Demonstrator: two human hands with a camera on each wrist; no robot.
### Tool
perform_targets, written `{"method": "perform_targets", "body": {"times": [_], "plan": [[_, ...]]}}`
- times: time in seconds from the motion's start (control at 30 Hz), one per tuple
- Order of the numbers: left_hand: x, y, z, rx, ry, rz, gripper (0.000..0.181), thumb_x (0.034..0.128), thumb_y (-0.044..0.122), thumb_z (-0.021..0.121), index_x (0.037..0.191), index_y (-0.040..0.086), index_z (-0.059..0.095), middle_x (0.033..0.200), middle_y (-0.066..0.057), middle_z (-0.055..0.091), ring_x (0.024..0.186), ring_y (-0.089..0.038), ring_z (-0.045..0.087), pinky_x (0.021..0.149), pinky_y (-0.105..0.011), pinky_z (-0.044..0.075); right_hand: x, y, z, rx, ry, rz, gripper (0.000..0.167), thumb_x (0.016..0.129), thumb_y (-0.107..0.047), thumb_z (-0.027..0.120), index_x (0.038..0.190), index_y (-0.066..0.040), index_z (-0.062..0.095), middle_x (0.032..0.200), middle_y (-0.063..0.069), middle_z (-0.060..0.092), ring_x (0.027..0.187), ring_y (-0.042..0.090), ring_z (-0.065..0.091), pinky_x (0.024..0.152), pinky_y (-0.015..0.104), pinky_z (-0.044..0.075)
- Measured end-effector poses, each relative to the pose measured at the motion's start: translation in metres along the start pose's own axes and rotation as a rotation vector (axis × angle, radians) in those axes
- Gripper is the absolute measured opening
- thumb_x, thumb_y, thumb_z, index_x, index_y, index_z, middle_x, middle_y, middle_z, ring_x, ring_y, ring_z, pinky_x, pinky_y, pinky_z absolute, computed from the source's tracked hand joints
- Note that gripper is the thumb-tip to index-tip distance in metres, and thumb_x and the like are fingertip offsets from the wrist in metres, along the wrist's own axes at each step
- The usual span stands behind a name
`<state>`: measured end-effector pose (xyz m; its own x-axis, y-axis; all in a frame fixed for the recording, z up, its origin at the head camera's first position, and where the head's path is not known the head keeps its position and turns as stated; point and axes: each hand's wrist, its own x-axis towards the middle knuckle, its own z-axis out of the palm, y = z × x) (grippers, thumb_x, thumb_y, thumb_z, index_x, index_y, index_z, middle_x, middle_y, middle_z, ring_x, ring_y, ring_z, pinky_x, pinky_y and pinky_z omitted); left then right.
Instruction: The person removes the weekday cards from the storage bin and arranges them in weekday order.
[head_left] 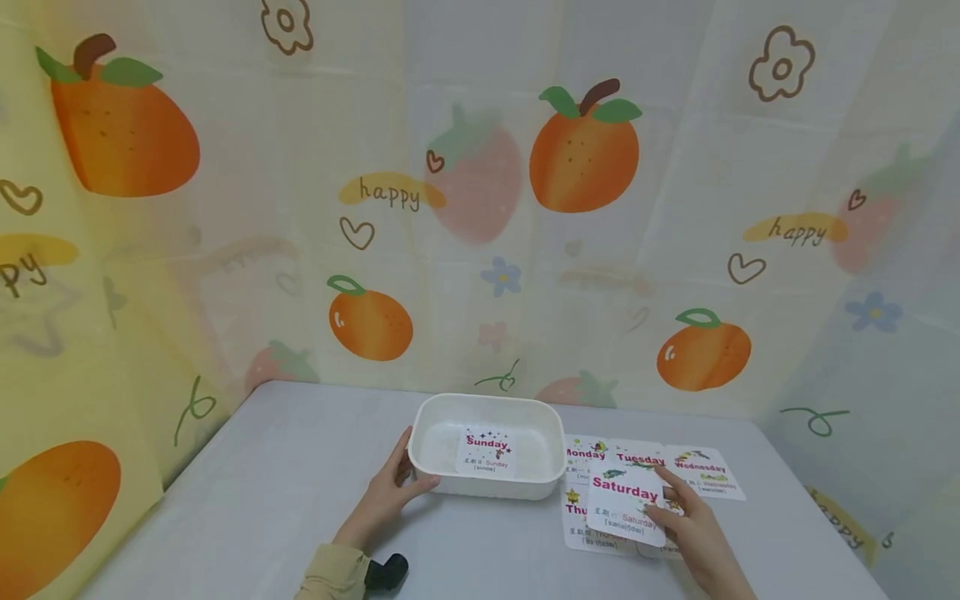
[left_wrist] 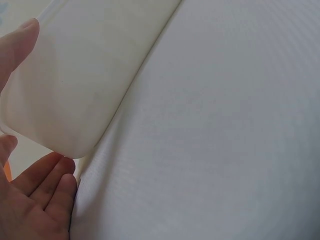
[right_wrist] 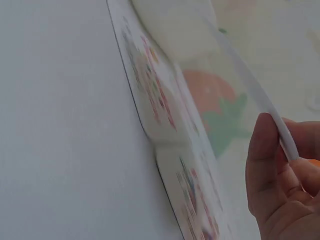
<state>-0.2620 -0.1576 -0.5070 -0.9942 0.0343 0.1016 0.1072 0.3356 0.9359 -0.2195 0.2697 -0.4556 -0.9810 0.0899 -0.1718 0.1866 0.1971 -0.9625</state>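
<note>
My left hand (head_left: 381,493) holds the left end of a white plastic box (head_left: 498,487), thumb at its front wall and fingers round the side. Inside the box lies a card printed "Sunday" (head_left: 486,454). Between thumb and fingers, my right hand (head_left: 697,533) pinches the right edge of a "Saturday" card (head_left: 622,497), raised over other cards; the right wrist view has that pinched card (right_wrist: 272,112) edge-on. Below it are a "Monday" card (head_left: 581,454), a "Tuesday" card (head_left: 637,454), a "Thursday" card (head_left: 588,537) and one mostly covered card.
A "Wednesday" card (head_left: 712,477) lies at the right end of the card rows. Everything rests on a white-covered table (head_left: 465,554). Behind it hangs a curtain (head_left: 465,317) printed with fruit. Near the left sleeve is a black object (head_left: 388,572).
</note>
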Motion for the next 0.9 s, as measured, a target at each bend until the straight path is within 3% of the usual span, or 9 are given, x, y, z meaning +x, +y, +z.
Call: {"method": "perform_targets", "body": {"times": [0.2, 0.4, 0.63, 0.9], "plan": [[-0.001, -0.001, -0.001, -0.020, -0.003, 0.027, 0.097, 0.0751, 0.038, 0.076, 0.150, 0.022, 0.017, 0.139, -0.014, 0.041, 0.126, -0.033, 0.039, 0.103, -0.046, 0.033, 0.001, 0.008, -0.037, -0.098, 0.024, 0.034, 0.073, 0.089, -0.010, 0.058, 0.149, -0.008, 0.016, 0.129, 0.020, 0.032, 0.095, 0.018, 0.050, 0.072, 0.023, 0.048], [-0.002, 0.000, -0.001, -0.044, -0.005, 0.034, 0.096, 0.0752, 0.034, 0.077, 0.149, 0.022, 0.017, 0.139, -0.014, 0.042, 0.126, -0.033, 0.039, 0.104, -0.048, 0.031, 0.005, 0.014, -0.063, -0.152, 0.037, 0.101, 0.076, 0.091, -0.015, 0.056, 0.149, -0.008, 0.008, 0.133, 0.027, 0.021, 0.108, 0.030, 0.039, 0.076, 0.021, 0.045], [-0.001, -0.001, -0.001, -0.002, 0.002, 0.035, 0.097, 0.0750, 0.038, 0.076, 0.150, 0.022, 0.017, 0.139, -0.014, 0.042, 0.126, -0.032, 0.039, 0.104, -0.047, 0.031, 0.006, 0.022, -0.086, -0.161, 0.014, 0.130, 0.078, 0.090, -0.015, 0.057, 0.149, -0.007, 0.005, 0.133, 0.027, 0.019, 0.106, 0.030, 0.041, 0.073, 0.023, 0.046], [-0.002, 0.001, -0.001, -0.016, -0.004, 0.038, 0.097, 0.0748, 0.037, 0.077, 0.150, 0.020, 0.017, 0.141, -0.015, 0.039, 0.127, -0.032, 0.038, 0.105, -0.045, 0.031, 0.008, 0.029, -0.107, -0.113, 0.053, 0.183, 0.084, 0.086, -0.006, 0.058, 0.147, -0.004, 0.001, 0.135, 0.030, 0.017, 0.112, 0.035, 0.039, 0.074, 0.023, 0.046]]}}
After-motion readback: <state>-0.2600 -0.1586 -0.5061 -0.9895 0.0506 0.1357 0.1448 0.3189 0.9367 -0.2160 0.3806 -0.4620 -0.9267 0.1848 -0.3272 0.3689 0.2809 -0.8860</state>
